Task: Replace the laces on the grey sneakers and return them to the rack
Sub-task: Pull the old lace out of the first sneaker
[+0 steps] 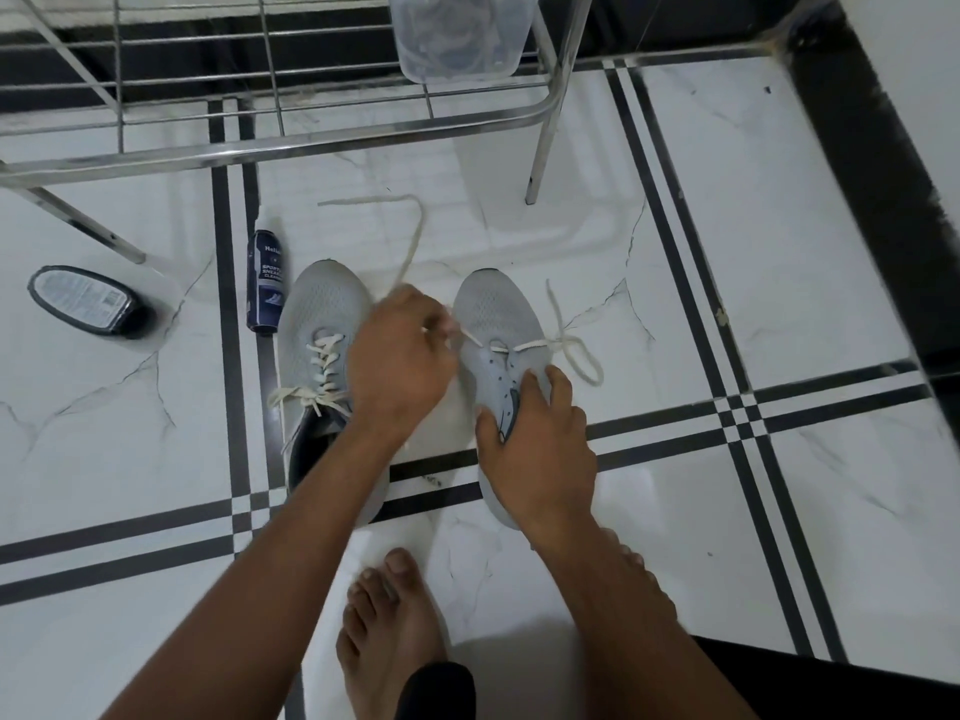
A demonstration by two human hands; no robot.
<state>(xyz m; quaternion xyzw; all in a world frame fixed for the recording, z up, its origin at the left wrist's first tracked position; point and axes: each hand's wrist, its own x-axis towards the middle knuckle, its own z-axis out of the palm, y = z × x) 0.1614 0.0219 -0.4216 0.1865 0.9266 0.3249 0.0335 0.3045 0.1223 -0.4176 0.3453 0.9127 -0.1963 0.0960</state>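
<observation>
Two grey sneakers stand side by side on the white tiled floor, toes pointing away from me. The left sneaker [319,324] is laced up with a cream lace. The right sneaker [496,317] has its cream lace [569,345] threaded through only the front eyelets, with one end looped loose on the floor to its right. My left hand [397,356] pinches the other end of that lace beside the shoe's inner edge, and the lace runs up across the floor behind it. My right hand [537,449] grips the right sneaker over its tongue and sides.
The steel shoe rack [291,142] stands just beyond the shoes, with a clear plastic box [460,33] on its shelf. A dark sneaker-cleaner can [266,283] lies left of the shoes and a black polish bottle [91,309] further left. My bare foot [389,631] is below.
</observation>
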